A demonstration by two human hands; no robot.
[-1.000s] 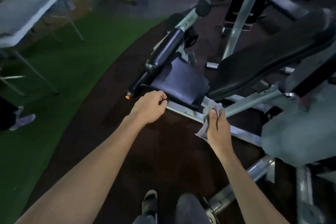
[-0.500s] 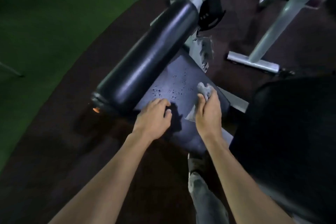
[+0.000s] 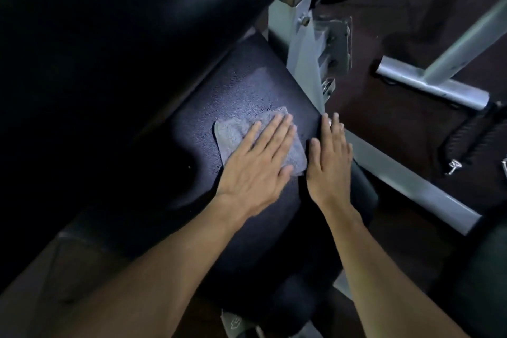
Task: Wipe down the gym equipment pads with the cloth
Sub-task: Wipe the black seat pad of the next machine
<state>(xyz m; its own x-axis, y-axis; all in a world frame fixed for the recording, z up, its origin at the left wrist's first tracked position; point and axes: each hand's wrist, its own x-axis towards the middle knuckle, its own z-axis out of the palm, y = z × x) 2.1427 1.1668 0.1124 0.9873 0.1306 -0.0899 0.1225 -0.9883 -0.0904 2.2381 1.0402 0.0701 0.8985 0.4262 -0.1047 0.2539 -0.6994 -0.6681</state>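
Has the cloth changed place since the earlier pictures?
Yes. The grey cloth was bunched in the right hand near the flat pad's right edge; now it lies spread farther left on that pad, under the left hand.

Bare forearms, no sleeves, no rings

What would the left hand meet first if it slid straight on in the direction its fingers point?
The left hand lies flat on the grey cloth, fingers toward the upper right. Past the cloth it would cross the flat pad, then probably meet the grey metal frame post at the pad's far edge; depth is unclear.
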